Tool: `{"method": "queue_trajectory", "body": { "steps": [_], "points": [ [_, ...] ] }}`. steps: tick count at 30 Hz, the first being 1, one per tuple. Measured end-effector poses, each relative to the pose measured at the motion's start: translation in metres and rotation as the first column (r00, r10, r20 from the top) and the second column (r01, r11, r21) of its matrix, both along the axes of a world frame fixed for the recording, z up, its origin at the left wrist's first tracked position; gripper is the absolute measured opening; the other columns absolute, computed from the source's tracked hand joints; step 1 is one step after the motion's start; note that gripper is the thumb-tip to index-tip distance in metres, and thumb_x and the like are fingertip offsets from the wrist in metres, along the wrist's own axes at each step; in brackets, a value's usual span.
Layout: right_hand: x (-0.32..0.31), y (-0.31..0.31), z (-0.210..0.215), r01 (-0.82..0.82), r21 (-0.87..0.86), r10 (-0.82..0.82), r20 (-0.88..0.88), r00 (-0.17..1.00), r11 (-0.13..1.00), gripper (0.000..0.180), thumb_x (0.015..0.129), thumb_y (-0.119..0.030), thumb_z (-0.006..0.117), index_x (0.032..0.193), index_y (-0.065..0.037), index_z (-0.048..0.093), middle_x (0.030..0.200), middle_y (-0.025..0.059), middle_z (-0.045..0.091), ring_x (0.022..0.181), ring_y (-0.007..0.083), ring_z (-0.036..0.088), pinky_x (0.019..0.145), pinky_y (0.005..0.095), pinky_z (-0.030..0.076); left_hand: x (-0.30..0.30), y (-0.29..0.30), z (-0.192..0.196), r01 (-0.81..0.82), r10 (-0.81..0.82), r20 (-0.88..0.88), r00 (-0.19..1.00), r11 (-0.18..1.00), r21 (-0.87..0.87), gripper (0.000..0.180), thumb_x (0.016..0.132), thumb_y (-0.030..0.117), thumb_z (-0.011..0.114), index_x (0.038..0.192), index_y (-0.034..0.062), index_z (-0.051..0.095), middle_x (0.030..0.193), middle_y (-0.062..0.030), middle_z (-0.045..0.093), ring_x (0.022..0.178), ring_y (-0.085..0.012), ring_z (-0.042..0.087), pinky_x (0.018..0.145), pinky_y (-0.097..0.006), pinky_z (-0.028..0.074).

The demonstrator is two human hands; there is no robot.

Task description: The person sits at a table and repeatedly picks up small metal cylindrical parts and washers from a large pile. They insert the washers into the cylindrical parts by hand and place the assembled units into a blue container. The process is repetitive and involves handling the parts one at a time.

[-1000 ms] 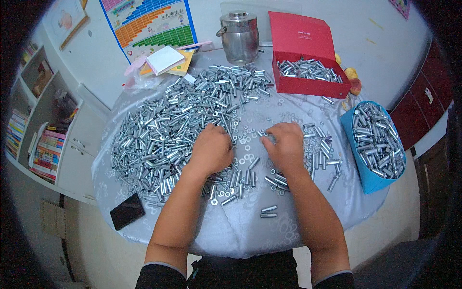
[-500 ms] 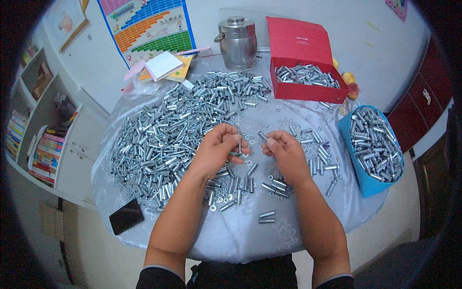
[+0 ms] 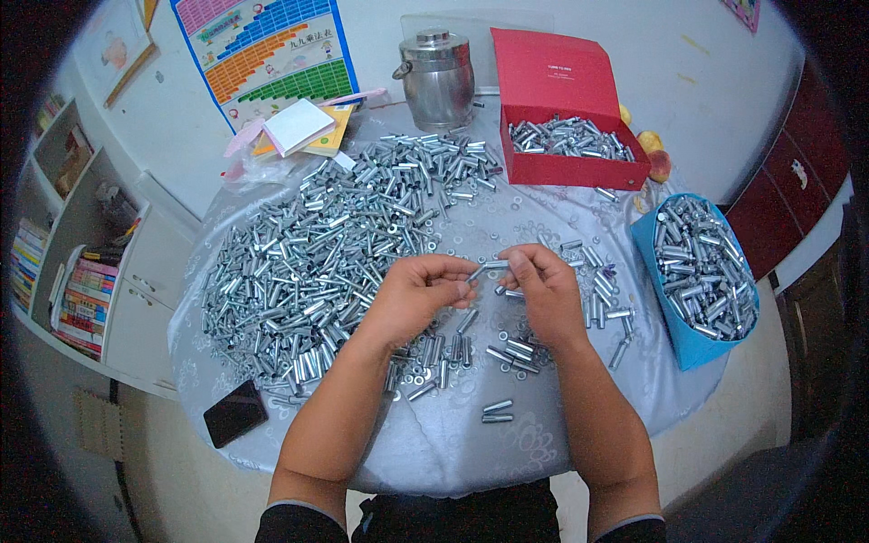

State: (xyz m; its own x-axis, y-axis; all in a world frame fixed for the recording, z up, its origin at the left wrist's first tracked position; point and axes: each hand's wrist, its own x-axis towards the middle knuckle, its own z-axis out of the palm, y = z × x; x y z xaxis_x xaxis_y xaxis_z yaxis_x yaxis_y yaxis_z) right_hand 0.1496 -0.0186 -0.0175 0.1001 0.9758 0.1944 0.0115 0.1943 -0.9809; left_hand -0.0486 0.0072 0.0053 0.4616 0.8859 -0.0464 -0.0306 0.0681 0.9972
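My left hand (image 3: 421,294) pinches a thin metal bolt (image 3: 476,272) between thumb and fingers. Opposite it, my right hand (image 3: 546,288) grips a short shiny metal sleeve (image 3: 497,264). The two pieces meet end to end in the gap between my hands; whether one sits inside the other is too small to tell. To the left spreads a big heap of loose metal sleeves and bolts (image 3: 299,262). Below my hands lie several sleeves (image 3: 518,349) and flat washers (image 3: 418,373). Two more sleeves (image 3: 497,412) rest nearer the front edge.
A blue bin (image 3: 674,317) full of metal pieces stands at the right. Behind it is an open red box (image 3: 579,172), also holding pieces. A metal canister (image 3: 438,86), notebooks (image 3: 299,125) and a black phone (image 3: 235,414) are on the cloth-covered table (image 3: 434,452).
My hands have come closer together. The bolt in my left hand has swung from upright toward the sleeve in my right hand, and the two pieces now meet.
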Motion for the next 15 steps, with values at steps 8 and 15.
{"method": "queue_trajectory", "body": {
  "steps": [8,15],
  "points": [
    [0.0,-0.007,0.006,-0.091,-0.014,0.092,0.135,0.987,0.996,0.021,0.094,-0.019,0.061,0.099,0.0,0.067,0.08,0.0024,0.064,0.074,0.0092,0.056,0.069,0.0247,0.046,0.003,-0.005,0.004,0.05,0.167,-0.447,0.879,0.9,0.434,0.027,0.084,-0.003,0.062,0.11,-0.0051,0.065,0.102,-0.0112,0.069,0.093,-0.0185,0.066,0.083,-0.029,0.053],
    [-0.004,-0.005,0.003,-0.184,-0.081,0.183,-0.027,0.983,0.98,0.02,0.092,-0.018,0.064,0.092,0.001,0.069,0.079,0.0041,0.066,0.074,0.0104,0.059,0.068,0.0253,0.048,0.011,-0.005,-0.006,-0.016,0.006,0.048,0.999,0.977,0.212,0.045,0.083,-0.005,0.061,0.127,-0.0046,0.052,0.117,-0.0138,0.064,0.106,-0.0211,0.063,0.092,-0.031,0.05]
  ]
}}
